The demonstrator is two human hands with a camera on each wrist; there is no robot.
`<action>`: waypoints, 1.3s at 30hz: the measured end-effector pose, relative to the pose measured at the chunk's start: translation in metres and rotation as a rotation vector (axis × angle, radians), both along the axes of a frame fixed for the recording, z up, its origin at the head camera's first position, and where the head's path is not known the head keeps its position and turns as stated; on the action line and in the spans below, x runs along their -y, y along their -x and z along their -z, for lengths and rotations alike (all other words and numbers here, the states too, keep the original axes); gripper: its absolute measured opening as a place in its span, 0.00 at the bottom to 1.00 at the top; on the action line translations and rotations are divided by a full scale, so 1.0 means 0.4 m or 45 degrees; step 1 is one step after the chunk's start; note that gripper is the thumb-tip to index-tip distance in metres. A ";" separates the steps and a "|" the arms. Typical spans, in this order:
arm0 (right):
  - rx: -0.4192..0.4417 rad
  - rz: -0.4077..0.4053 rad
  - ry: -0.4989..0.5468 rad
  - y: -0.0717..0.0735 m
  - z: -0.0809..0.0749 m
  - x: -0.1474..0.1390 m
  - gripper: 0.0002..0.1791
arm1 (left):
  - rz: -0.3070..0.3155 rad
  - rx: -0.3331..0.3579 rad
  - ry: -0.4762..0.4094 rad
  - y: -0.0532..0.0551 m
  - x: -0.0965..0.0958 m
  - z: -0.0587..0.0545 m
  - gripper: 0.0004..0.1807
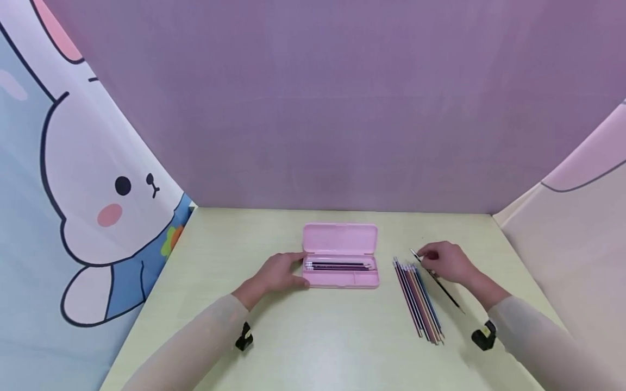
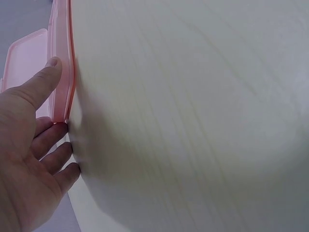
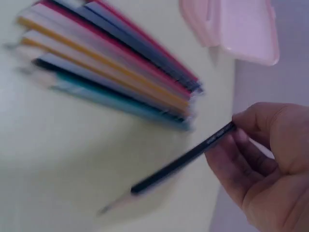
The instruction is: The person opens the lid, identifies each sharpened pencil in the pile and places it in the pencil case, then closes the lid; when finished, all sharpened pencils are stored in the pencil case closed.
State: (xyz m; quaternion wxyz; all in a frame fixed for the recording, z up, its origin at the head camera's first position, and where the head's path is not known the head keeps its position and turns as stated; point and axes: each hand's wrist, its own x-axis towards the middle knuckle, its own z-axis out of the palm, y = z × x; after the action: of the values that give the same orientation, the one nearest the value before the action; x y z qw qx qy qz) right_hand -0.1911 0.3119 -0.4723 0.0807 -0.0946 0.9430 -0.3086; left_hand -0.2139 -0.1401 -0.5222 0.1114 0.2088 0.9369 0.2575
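A pink pencil case [image 1: 330, 279] lies with its lid [image 1: 339, 238] raised at the back, and several dark pencils [image 1: 339, 266] lie lengthwise inside it. My left hand [image 1: 280, 271] holds the case by its left end, the thumb on its front side and the fingers around the corner, as the left wrist view shows. To the right of the case, my right hand [image 1: 446, 262] pinches a black pencil [image 3: 181, 160] near its blunt end between thumb and fingers. This pencil slants with its sharpened tip toward the person, beside a row of loose pencils [image 1: 415, 298].
The loose pencils, in several colours, lie side by side with their tips toward the person. A pale wooden table [image 1: 293, 347] carries everything. Behind it stands a purple backdrop [image 1: 342, 108], with a rabbit-print cloth [image 1: 98, 163] at the left and a pale cloth [image 1: 582, 239] at the right.
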 end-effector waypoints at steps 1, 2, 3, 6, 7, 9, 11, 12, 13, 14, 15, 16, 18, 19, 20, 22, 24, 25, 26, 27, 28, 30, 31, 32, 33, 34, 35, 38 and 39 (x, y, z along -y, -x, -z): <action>-0.002 -0.017 0.024 0.009 -0.010 0.010 0.15 | 0.000 -0.004 0.006 0.001 0.001 0.000 0.50; 0.000 -0.033 0.051 0.019 -0.020 0.021 0.15 | 0.002 -0.005 0.006 0.001 0.002 0.000 0.50; 0.008 -0.048 0.081 0.028 -0.028 0.034 0.16 | 0.003 -0.006 0.007 0.001 0.003 0.000 0.51; 0.025 -0.089 0.165 0.054 -0.051 0.077 0.16 | 0.005 -0.007 0.012 0.001 0.003 -0.001 0.51; 0.029 -0.101 0.187 0.064 -0.057 0.094 0.16 | 0.004 -0.005 0.012 0.001 0.004 -0.001 0.51; 0.038 -0.126 0.221 0.081 -0.069 0.127 0.15 | 0.004 -0.002 0.011 0.002 0.004 -0.002 0.51; 0.047 -0.144 0.249 0.097 -0.077 0.162 0.15 | 0.004 0.000 0.013 0.002 0.004 -0.003 0.51; 0.050 -0.150 0.260 0.105 -0.080 0.180 0.15 | 0.004 0.002 0.016 0.002 0.003 -0.003 0.50; 0.050 -0.159 0.274 0.113 -0.083 0.197 0.15 | 0.003 0.003 0.014 0.002 0.004 -0.003 0.50; 0.050 -0.169 0.284 0.120 -0.085 0.215 0.14 | 0.003 0.004 0.012 0.002 0.004 -0.004 0.50; 0.046 -0.180 0.294 0.128 -0.086 0.231 0.14 | 0.003 0.003 0.012 0.003 0.004 -0.004 0.50; 0.045 -0.187 0.307 0.134 -0.089 0.249 0.13 | 0.003 0.005 0.015 0.003 0.004 -0.005 0.50; 0.035 -0.218 0.326 0.148 -0.090 0.281 0.13 | -0.001 0.009 0.018 0.003 0.004 -0.004 0.50; 0.027 -0.236 0.332 0.154 -0.090 0.296 0.12 | -0.003 0.012 0.015 0.004 0.004 -0.004 0.50; 0.018 -0.250 0.332 0.160 -0.089 0.312 0.12 | -0.003 0.014 0.019 0.004 0.004 -0.003 0.50; -0.004 -0.273 0.337 0.171 -0.088 0.344 0.11 | -0.004 0.017 0.020 0.005 0.003 -0.002 0.50; -0.048 -0.305 0.330 0.181 -0.085 0.374 0.10 | -0.006 0.018 0.018 0.006 0.003 -0.001 0.50; -0.067 -0.318 0.325 0.186 -0.084 0.389 0.10 | -0.007 0.017 0.016 0.007 0.002 -0.002 0.50; -0.082 -0.328 0.314 0.190 -0.081 0.404 0.10 | -0.006 0.017 0.016 0.007 0.001 -0.003 0.50; -0.092 -0.344 0.306 0.195 -0.078 0.417 0.10 | -0.007 0.020 0.014 0.007 0.001 -0.004 0.49; -0.097 -0.359 0.298 0.197 -0.075 0.429 0.10 | -0.011 0.024 0.014 0.007 -0.001 -0.006 0.49; -0.085 -0.376 0.294 0.200 -0.068 0.449 0.10 | -0.015 0.031 0.010 0.005 -0.002 -0.009 0.49; -0.069 -0.377 0.293 0.200 -0.063 0.457 0.10 | -0.018 0.033 0.010 0.005 -0.002 -0.009 0.49; -0.053 -0.372 0.295 0.200 -0.057 0.463 0.10 | -0.019 0.036 0.010 0.004 -0.002 -0.010 0.49; -0.038 -0.368 0.304 0.199 -0.051 0.468 0.10 | -0.022 0.037 0.011 0.003 -0.002 -0.009 0.49; -0.026 -0.364 0.313 0.197 -0.045 0.473 0.09 | -0.022 0.038 0.010 0.002 -0.002 -0.009 0.49; -0.019 -0.363 0.312 0.197 -0.039 0.476 0.09 | -0.022 0.036 0.011 0.002 -0.002 -0.008 0.49; -0.012 -0.366 0.302 0.193 -0.020 0.483 0.10 | -0.021 0.031 0.013 0.001 -0.001 -0.007 0.49; -0.015 -0.371 0.296 0.191 -0.015 0.484 0.10 | -0.022 0.031 0.014 0.002 -0.001 -0.006 0.49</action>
State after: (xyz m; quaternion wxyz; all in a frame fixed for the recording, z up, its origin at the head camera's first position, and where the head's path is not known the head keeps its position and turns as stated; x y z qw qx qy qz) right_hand -0.2676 0.1184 -0.4662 0.1074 -0.2408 0.8778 -0.3999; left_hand -0.2145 -0.1398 -0.5198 0.1217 0.1970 0.9386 0.2556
